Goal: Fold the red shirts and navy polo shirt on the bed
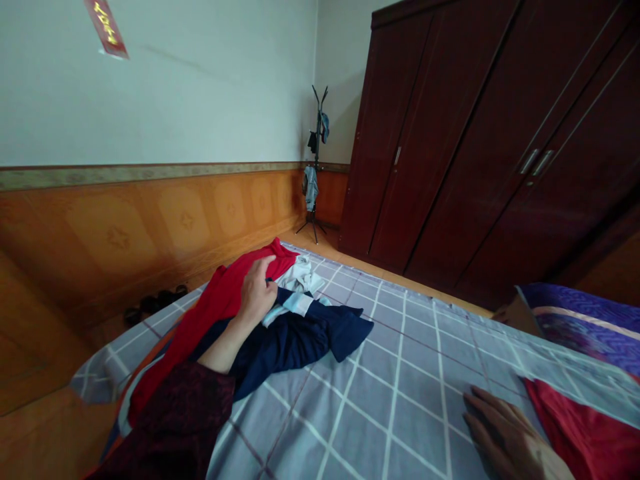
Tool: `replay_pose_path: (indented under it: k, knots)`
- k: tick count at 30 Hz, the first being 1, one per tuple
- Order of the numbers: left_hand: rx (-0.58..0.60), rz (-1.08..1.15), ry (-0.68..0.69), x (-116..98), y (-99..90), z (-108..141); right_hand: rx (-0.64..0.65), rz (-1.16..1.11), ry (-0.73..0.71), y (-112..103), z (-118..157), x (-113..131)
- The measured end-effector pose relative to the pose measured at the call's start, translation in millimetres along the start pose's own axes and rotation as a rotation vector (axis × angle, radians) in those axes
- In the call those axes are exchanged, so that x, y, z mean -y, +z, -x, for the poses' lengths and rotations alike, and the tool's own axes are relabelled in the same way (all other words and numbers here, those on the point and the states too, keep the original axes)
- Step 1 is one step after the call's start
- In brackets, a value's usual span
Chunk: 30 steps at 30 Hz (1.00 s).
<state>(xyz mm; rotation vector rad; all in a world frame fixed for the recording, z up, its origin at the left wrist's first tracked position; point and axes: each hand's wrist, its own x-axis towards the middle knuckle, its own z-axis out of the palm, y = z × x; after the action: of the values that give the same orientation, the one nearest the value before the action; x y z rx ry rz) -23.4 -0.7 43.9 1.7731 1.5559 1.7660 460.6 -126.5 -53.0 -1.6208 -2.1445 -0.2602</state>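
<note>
My left hand [257, 290] reaches over a heap of clothes on the bed. It rests on a red garment [225, 290], with the index finger stretched out and the thumb apart from it; the other fingers are mostly hidden. Right beside the thumb lies a navy garment [295, 340] with a pale blue and white band. A whitish garment [303, 275] sits crumpled just beyond. My right hand [505, 430] lies at the lower right on the grey checked bedsheet [395, 373], fingers extended and holding nothing. Close to its right is another red garment [585, 427].
A dark red wardrobe [450, 147] stands along the far right side. In the corner is a coat rack [317, 140] with a cap and clothing on it. Purple bedding [590, 317] is piled at the right. Dark shoes [155, 303] sit on the floor at left.
</note>
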Motion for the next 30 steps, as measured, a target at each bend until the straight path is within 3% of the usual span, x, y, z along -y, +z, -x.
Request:
replay_pose_path:
  k: [4, 6, 7, 10, 14, 16, 20, 23, 26, 30]
  knots:
    - [0.437, -0.207, 0.339, -6.3, 22.0, 23.8, 0.012, -0.012, -0.004, -2.8, -0.8, 1.9]
    - [0.600, -0.207, 0.371, -11.1, 32.0, 34.3, 0.009, -0.009, 0.001, -5.3, -2.0, 4.0]
    - [0.626, -0.193, 0.350, -13.1, 35.0, 37.4, 0.011, -0.008, 0.002, -6.5, -2.7, 5.2]
    - [0.530, -0.151, 0.242, -17.1, 33.1, 36.2, 0.020, -0.003, 0.008, -8.6, -4.6, 8.1]
    - [0.293, -0.142, 0.102, -15.5, 12.3, 18.5, 0.020, 0.008, 0.022, -7.5, -5.5, 9.0]
    - [0.239, -0.152, 0.040, -8.4, 4.7, 11.2, 0.021, -0.003, 0.018, -6.0, -5.0, 8.2]
    - [0.406, -0.149, 0.009, 12.6, 6.6, 9.9, 0.005, -0.020, 0.022, -3.1, -3.1, 5.9]
    - [0.485, -0.117, -0.002, 15.6, 11.3, 13.9, 0.007, -0.011, 0.018, -3.3, -2.0, 5.2]
    - [0.452, -0.063, -0.002, -5.5, 7.4, 12.3, 0.010, -0.001, 0.015, -5.0, -2.1, 5.4]
    - [0.379, 0.164, 0.024, -65.3, -8.3, -3.8, -0.008, -0.023, -0.002, -5.8, -7.7, 14.0]
